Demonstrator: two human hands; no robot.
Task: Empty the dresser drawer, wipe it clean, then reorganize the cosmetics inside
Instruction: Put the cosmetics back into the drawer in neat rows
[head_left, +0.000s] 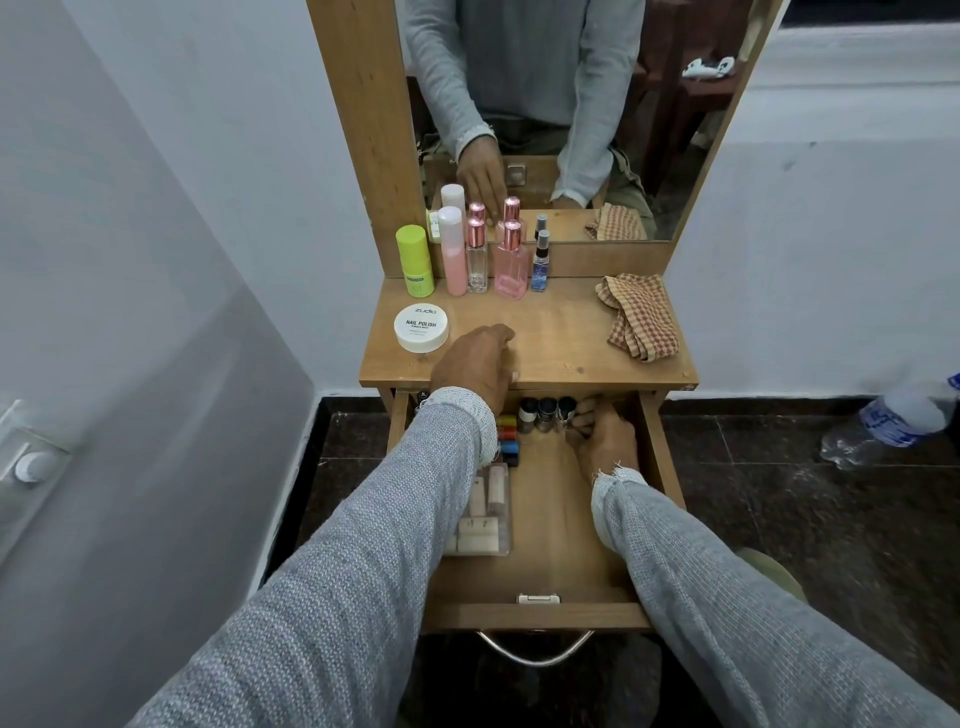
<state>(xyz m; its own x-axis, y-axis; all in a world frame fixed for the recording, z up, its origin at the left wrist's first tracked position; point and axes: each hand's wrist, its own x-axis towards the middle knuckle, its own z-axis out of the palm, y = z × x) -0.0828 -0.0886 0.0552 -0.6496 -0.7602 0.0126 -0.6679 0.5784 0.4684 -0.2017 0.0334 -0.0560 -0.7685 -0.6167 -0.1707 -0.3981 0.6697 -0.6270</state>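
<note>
Grey knitted sleeves fill the foreground, both reaching over the pulled-out drawer (540, 613). At its back stands a row of small dark-capped bottles (546, 411); the right hand (605, 434) is down among them with its fingers curled round the rightmost one. The left hand (475, 366) rests palm down on the front edge of the surface (561, 332), fingers relaxed and holding nothing.

Judging by how things lie, the drawer is only part emptied: coloured nail polishes (508, 439) and a clear tray of pale tubes (480, 514) sit along its left side. Up top wait a white nail polish remover tub (422, 327), a green stick (414, 260), pink bottles (511, 262) and a small blue spray (540, 265). The checked cloth (641, 317) lies at the right (ready for wiping, presumably).

To do this step well, lift each bottle straight up so its neighbours stay standing, and set it upright beside the others, away from the cloth.
</note>
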